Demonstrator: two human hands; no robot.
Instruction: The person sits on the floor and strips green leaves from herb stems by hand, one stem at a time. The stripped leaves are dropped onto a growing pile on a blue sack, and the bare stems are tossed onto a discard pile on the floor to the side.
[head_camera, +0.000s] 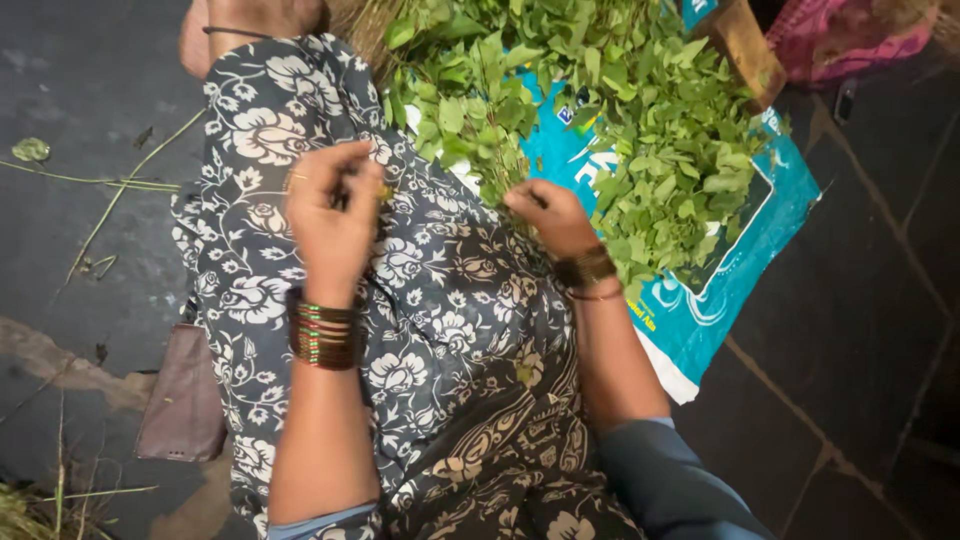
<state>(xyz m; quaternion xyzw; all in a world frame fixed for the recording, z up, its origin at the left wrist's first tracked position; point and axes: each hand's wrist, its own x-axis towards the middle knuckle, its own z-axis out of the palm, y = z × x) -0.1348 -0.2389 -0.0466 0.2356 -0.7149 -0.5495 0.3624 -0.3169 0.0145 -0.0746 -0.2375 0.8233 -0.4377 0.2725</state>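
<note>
We see our left hand (330, 215) raised over our lap, its fingers curled together and pinched on a small bit of green stem or leaf at the fingertips; the piece is too small to tell more. A stack of red, green and gold bangles (322, 334) circles that wrist. Our right hand (550, 215) sits just beside the edge of the leaf heap, its fingers drawn together on a leafy sprig (492, 165) that rises from the fingertips toward the heap. A dark band with a thin thread below it (586, 272) wraps the right wrist.

The sprig belongs with the pile of green leafy stalks (640, 130), which lies on a teal and white woven sack (720, 300) spread flat on the dark stone floor (850, 330), to the right of our knee. Our lap is covered by dark cloth printed with white flowers (440, 340), and both hands hover above it, near each other but apart.

On the floor to the left lie bare stripped stems (120, 185) and a single loose leaf (30, 150). A brown pouch (185, 400) rests against our left side. At the top right we see a brown cardboard-like piece (745, 45) touching the heap and a pink cloth bundle (850, 35) beyond it.
</note>
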